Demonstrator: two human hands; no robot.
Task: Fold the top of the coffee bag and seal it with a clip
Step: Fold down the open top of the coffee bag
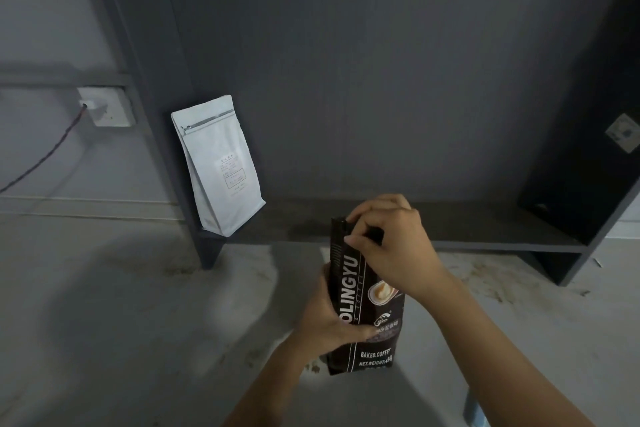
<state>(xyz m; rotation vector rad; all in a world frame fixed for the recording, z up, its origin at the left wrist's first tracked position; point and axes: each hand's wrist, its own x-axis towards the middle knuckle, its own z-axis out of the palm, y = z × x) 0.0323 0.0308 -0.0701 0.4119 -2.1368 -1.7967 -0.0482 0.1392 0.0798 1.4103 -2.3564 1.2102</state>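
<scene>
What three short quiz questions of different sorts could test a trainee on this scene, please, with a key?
1. True or false: the left hand grips the middle of the black printed coffee bag.
2. The right hand pinches which part of it? A) top B) bottom C) side seam
3. Fill in: the white zip-top pouch leans on the dark grey ____.

Key: 1 true; 2 A; 3 shelf. No clip is visible.
</scene>
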